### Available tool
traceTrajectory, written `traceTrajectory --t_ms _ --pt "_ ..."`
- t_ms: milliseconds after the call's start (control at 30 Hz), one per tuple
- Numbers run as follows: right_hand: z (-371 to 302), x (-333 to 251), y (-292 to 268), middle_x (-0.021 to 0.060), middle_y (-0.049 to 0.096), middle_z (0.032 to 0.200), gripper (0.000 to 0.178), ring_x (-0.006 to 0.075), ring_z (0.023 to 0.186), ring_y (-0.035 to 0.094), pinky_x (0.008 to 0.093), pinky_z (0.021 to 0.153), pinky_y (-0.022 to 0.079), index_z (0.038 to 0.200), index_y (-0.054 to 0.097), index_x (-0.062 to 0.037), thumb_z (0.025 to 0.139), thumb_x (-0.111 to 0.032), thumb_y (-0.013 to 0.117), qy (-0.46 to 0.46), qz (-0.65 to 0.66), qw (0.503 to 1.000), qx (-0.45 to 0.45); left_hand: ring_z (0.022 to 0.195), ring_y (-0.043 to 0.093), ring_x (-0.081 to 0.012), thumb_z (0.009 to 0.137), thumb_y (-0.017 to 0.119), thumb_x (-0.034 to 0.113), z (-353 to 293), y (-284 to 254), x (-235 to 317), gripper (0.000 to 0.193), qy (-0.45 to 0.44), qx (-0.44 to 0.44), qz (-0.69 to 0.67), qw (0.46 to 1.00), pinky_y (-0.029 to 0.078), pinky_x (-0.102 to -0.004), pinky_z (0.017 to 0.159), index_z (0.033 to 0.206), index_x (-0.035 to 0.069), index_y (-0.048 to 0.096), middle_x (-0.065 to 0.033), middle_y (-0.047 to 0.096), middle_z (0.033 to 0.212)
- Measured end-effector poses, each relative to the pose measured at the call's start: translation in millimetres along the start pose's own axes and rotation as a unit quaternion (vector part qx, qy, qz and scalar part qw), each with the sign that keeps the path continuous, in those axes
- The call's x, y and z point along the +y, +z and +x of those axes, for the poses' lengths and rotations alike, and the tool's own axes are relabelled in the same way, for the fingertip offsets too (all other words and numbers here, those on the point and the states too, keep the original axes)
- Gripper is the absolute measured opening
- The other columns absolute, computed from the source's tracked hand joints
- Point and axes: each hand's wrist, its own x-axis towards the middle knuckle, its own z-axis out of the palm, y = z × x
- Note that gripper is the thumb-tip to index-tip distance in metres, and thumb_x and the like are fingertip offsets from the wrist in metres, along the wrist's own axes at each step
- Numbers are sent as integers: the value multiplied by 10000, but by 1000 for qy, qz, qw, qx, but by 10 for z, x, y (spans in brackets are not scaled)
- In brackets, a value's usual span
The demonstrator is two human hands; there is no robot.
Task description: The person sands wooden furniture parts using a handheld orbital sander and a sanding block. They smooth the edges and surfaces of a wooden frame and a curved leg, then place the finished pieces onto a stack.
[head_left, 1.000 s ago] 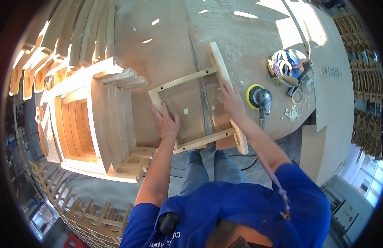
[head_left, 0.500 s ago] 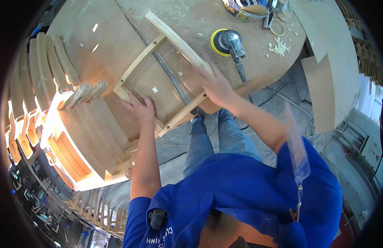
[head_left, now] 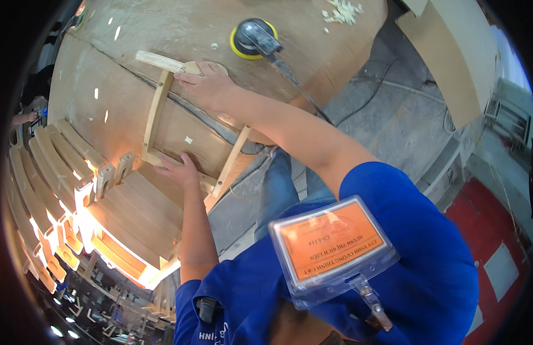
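A pale wooden frame (head_left: pixel 156 112) of joined rails lies on the brown-covered table at the centre left. My left hand (head_left: pixel 181 171) holds its near rail by the left corner, thumb raised on the inner side and fingers over the wood. Across the far rail (head_left: pixel 154 59) lies my right hand (head_left: pixel 206 85), its fingers pressed down together. Under those fingers shows a pale, round-edged sheet (head_left: pixel 221 67), like a sanding disc; most of it is hidden. A black and grey sander (head_left: pixel 256 38) with a yellow-rimmed pad sits farther right, apart from both hands.
Curved wooden parts (head_left: pixel 48 164) and a stack of boards (head_left: pixel 141 204) stand close on the left. The sander's hose (head_left: pixel 304 89) runs off the table edge to the floor. Wood shavings (head_left: pixel 342 11) lie far right. An orange badge (head_left: pixel 334 238) hangs before me.
My right hand has slid left along the far rail, away from its right end. My left hand still holds the near rail. The view has shifted and the badge has swung into sight.
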Motion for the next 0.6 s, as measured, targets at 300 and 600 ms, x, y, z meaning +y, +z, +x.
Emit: traceTrajectory --t_ms 300,600 --pt "-2696 207 -270 34 452 1384 455 348 1331 332 424 1096 330 1257 580 -114 804 -115 627 -130 -148 969 -147 1381 198 -444 840 594 351 8 -42 131 777 31 -19 101 994 308 -485 1084 1483 116 227 -309 68 1501" --pt "-2774 -177 -724 86 403 1441 533 371 1316 375 449 1061 354 1328 485 -45 815 -134 601 144 50 988 8 1379 210 -434 836 594 346 13 -45 173 766 13 -36 66 997 317 -486 1076 1479 116 247 -293 72 1507"
